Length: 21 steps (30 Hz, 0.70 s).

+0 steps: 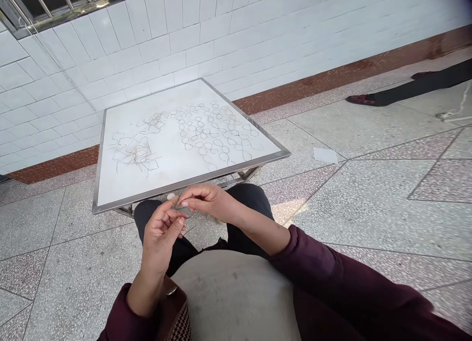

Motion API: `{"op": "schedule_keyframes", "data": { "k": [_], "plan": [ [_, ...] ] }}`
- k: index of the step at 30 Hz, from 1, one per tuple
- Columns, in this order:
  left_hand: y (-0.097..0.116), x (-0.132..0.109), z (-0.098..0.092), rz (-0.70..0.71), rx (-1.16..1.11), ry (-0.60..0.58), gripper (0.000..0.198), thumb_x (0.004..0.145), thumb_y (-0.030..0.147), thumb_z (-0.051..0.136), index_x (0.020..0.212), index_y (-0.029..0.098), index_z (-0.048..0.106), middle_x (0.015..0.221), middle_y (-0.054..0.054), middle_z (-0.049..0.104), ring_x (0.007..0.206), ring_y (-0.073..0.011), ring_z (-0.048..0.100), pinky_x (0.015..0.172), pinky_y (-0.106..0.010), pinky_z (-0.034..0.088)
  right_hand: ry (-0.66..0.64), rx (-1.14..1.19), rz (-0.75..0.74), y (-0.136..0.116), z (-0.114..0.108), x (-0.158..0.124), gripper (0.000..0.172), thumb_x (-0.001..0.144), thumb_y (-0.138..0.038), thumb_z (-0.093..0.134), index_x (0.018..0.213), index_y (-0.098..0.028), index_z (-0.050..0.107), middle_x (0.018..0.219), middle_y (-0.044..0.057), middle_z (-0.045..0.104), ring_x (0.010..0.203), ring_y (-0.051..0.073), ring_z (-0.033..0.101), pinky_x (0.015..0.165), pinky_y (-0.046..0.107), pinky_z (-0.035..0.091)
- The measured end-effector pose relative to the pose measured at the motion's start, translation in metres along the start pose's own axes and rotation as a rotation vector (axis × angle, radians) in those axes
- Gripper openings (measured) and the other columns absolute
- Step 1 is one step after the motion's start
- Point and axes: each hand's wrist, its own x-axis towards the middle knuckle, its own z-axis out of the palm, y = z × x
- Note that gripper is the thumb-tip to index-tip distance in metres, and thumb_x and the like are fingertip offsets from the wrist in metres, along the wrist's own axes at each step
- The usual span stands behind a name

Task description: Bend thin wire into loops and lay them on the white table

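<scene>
Between my hands, over my lap, is a thin dark wire (190,229), partly curved, with one end pointing down to the right. My left hand (162,228) pinches it between thumb and fingers. The fingertips of my right hand (202,201) are closed on its upper part, touching the left fingertips. Beyond them, a white table (165,171) with a metal rim carries many wires bent into joined loops (214,132) on its right half. Two loose piles of bent wire pieces (136,154) lie on its left side.
A white tiled wall (155,51) stands behind the table, with a barred window (66,2) at the top left. At the right, a person's leg and dark shoe (363,100) show on the speckled floor. A white paper piece (325,155) lies nearby.
</scene>
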Motion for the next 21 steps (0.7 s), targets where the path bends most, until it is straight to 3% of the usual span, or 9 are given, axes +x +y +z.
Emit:
{"op": "schedule_keyframes", "data": {
  "k": [3,6,13,21],
  "plan": [
    [-0.002,0.001,0.002,0.042,-0.013,0.112,0.038,0.083,0.026,0.075,0.12,0.025,0.067,0.079,0.002,0.065,0.064,-0.0078,0.057,0.059,-0.019,0.049,0.02,0.008,0.02,-0.002,0.001,-0.001,0.022,0.089,-0.039,0.064,0.097,-0.02,0.072,0.079,0.0,0.065,0.066,0.011,0.054,0.059,0.024,0.044],
    [-0.004,0.005,0.004,0.118,-0.06,0.242,0.037,0.083,0.026,0.075,0.119,0.024,0.067,0.079,0.002,0.063,0.067,-0.0082,0.06,0.062,-0.02,0.05,0.129,0.094,0.043,0.001,0.009,-0.007,0.029,0.094,-0.046,0.057,0.11,-0.022,0.063,0.083,0.0,0.061,0.066,0.011,0.053,0.057,0.024,0.044],
    [-0.009,0.012,0.01,0.249,-0.123,0.414,0.047,0.084,0.027,0.074,0.129,0.025,0.06,0.076,0.003,0.064,0.084,-0.0122,0.066,0.084,-0.026,0.053,0.176,0.336,0.16,0.027,0.048,-0.017,0.03,0.079,-0.046,0.076,0.085,-0.02,0.062,0.078,-0.002,0.056,0.068,0.011,0.05,0.059,0.024,0.045],
    [-0.009,0.013,0.01,0.239,-0.112,0.435,0.047,0.084,0.027,0.074,0.129,0.023,0.059,0.082,0.002,0.065,0.074,-0.0105,0.064,0.078,-0.026,0.053,0.224,0.497,0.169,0.023,0.059,-0.017,0.03,0.084,-0.048,0.072,0.086,-0.021,0.059,0.078,-0.001,0.061,0.067,0.012,0.056,0.057,0.023,0.044]
  ]
}}
